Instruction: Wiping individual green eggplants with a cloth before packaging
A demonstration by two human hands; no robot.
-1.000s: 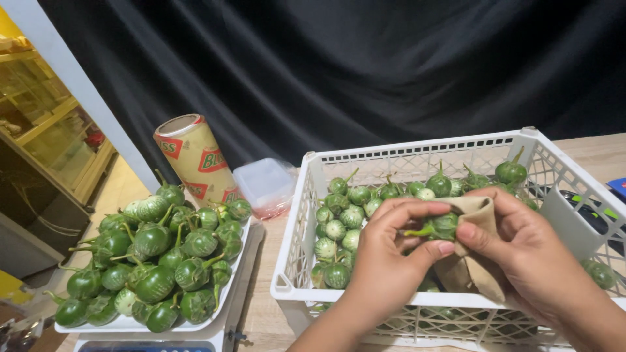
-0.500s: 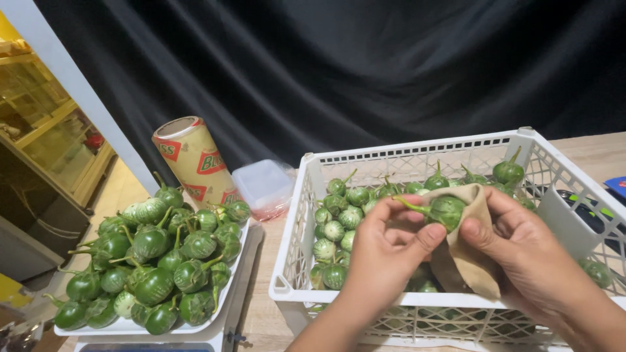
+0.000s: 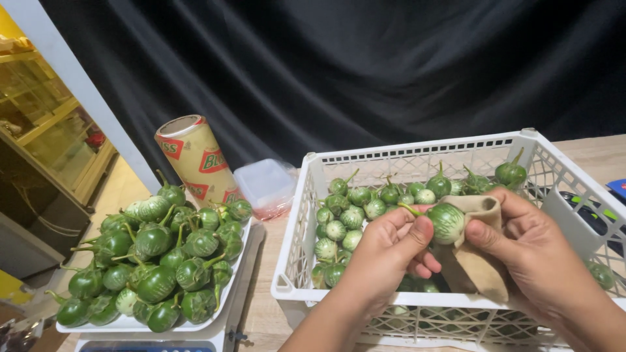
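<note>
Since a second ago we have lifted the eggplant (image 3: 447,222) out of the cloth's (image 3: 473,261) folds; it now sits higher and in plain view over the crate (image 3: 306,195). Left hand (image 3: 385,257) pinches its stem end between thumb and fingers; right hand (image 3: 531,251) presses the tan cloth against its far side, grip closed on cloth and fruit together. Step in hand, we judge: wiping this one clean. Next move likely calls for turning it against the cloth, keeping the stem pinch firm so it does not drop among the loose ones below. Tray (image 3: 231,296) of wiped eggplants sits left on the counter (image 3: 264,319).
</note>
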